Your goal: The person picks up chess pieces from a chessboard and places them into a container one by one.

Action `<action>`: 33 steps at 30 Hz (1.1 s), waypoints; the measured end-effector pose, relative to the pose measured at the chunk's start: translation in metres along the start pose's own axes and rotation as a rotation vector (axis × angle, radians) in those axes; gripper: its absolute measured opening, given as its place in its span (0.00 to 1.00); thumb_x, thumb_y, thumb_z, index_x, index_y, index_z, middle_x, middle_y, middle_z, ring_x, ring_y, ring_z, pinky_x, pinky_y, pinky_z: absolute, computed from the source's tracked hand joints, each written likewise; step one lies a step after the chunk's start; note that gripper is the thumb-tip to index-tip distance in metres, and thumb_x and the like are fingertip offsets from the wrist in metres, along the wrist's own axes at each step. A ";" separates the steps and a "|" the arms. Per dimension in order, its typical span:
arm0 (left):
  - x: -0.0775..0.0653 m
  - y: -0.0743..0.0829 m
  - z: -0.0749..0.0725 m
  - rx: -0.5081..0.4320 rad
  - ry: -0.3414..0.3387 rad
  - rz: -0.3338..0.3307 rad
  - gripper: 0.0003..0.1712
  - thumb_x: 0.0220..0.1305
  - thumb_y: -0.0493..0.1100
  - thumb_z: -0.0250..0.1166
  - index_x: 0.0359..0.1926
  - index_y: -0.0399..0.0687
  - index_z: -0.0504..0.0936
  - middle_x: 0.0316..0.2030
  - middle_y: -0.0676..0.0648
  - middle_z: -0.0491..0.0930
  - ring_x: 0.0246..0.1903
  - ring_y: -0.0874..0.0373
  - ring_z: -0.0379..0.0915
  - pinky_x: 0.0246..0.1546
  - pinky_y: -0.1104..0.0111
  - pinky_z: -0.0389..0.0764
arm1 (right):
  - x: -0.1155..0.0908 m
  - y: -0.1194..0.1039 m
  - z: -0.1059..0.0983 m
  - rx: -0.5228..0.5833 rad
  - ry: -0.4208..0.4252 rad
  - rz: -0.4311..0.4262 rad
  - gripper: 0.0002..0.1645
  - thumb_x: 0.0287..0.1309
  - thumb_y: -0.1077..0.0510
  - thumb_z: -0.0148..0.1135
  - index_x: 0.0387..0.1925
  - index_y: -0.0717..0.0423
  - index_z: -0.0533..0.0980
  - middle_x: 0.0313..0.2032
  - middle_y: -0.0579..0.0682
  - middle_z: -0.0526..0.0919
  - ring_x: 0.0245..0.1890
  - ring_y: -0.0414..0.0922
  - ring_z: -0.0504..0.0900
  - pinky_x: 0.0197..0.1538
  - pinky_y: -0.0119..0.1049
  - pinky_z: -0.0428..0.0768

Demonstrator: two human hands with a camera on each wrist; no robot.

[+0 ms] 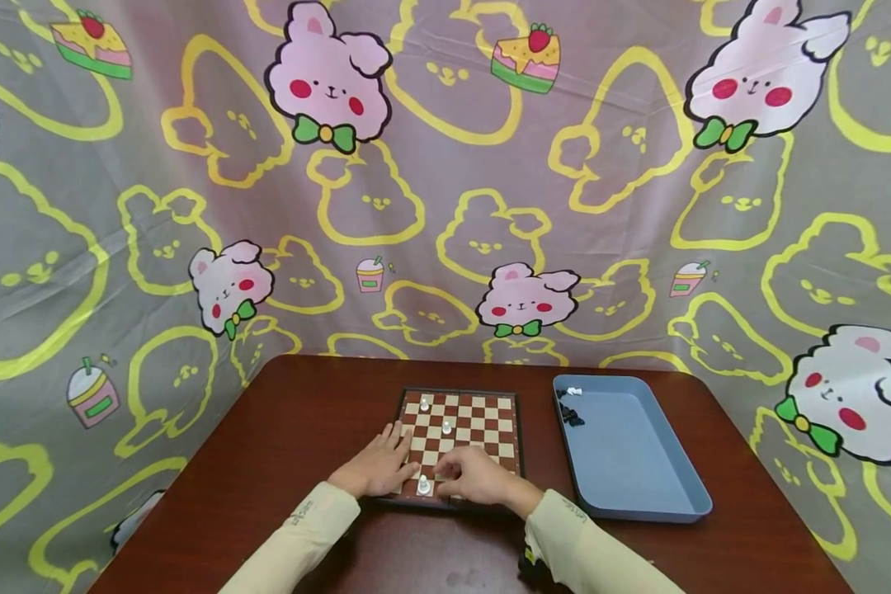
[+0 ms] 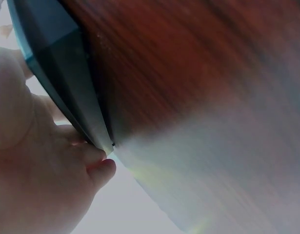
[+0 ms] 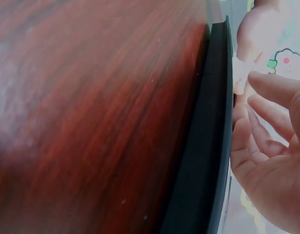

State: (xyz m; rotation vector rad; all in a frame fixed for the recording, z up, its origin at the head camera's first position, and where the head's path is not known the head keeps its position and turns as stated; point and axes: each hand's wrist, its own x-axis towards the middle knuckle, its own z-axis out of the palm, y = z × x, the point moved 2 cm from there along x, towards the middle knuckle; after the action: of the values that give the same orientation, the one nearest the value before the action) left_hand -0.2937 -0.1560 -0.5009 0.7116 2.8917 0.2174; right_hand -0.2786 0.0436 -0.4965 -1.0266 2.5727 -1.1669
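Note:
A brown-and-cream chessboard (image 1: 490,425) with a dark rim lies on the table. My left hand (image 1: 379,464) rests on its left edge with the fingers extended; in the left wrist view that hand (image 2: 37,161) lies against the board's dark side (image 2: 67,73). Over the near edge, my right hand (image 1: 478,477) has loosely bent fingers, thumb apart from them, and no piece shows in its grasp. Just left of its fingertips stands a white chess piece (image 1: 424,485). Two more white pieces stand farther back, one in the middle (image 1: 447,428), another near the far left (image 1: 425,404).
To the board's right is a blue-grey tray (image 1: 624,462) with raised walls. Black pieces (image 1: 573,417) and a white piece (image 1: 575,391) lie at its far left. A patterned curtain (image 1: 445,206) surrounds the dark wooden table (image 1: 267,429).

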 end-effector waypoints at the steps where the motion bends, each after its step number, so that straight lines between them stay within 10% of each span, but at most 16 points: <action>1: 0.000 0.000 0.000 0.002 0.003 0.000 0.39 0.72 0.59 0.45 0.71 0.35 0.55 0.70 0.30 0.45 0.69 0.37 0.40 0.66 0.52 0.52 | 0.001 -0.001 0.001 -0.001 -0.004 0.005 0.12 0.52 0.59 0.70 0.40 0.56 0.83 0.35 0.41 0.83 0.34 0.32 0.79 0.39 0.29 0.77; 33: 0.004 -0.004 0.002 0.034 0.005 0.010 0.39 0.72 0.59 0.43 0.71 0.35 0.54 0.70 0.30 0.45 0.69 0.37 0.39 0.66 0.51 0.52 | 0.015 -0.007 0.018 -0.105 0.031 -0.054 0.03 0.52 0.56 0.70 0.30 0.49 0.83 0.25 0.33 0.80 0.27 0.28 0.75 0.33 0.24 0.74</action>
State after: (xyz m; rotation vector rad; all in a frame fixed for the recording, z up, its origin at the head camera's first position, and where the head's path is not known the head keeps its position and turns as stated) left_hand -0.2989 -0.1573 -0.5043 0.7330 2.9037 0.1712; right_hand -0.2792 0.0201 -0.5015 -1.1148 2.6719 -1.0775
